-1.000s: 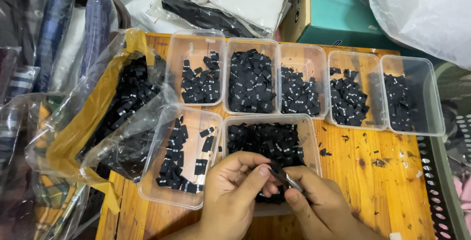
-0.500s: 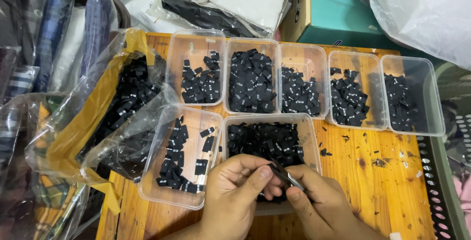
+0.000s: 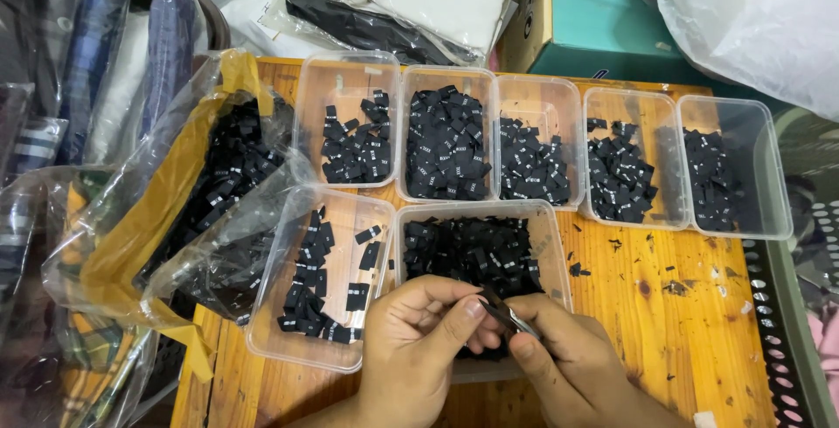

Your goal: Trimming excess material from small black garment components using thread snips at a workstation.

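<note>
Left hand (image 3: 418, 341) and right hand (image 3: 568, 360) pinch together on one small black label (image 3: 500, 309), held just above the near tub (image 3: 549, 244). Label likely light, limp, thin; best gripped by its edges.

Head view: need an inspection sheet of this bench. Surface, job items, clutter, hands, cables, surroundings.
Surface: wooden table, scuffed, with dark scraps scattered on it.
Job's things: seven clear plastic tubs of small black labels; five in the back row, two in front. Both hands work over the front right tub.
Clutter: open plastic bag of labels at the left edge.
Grippers: left hand and right hand meet on a thin metal tool and a label; which hand grips which, cannot tell.
Cables: nothing seen.
Surroundings: folded garments, teal box, white plastic bag behind the table.
</note>
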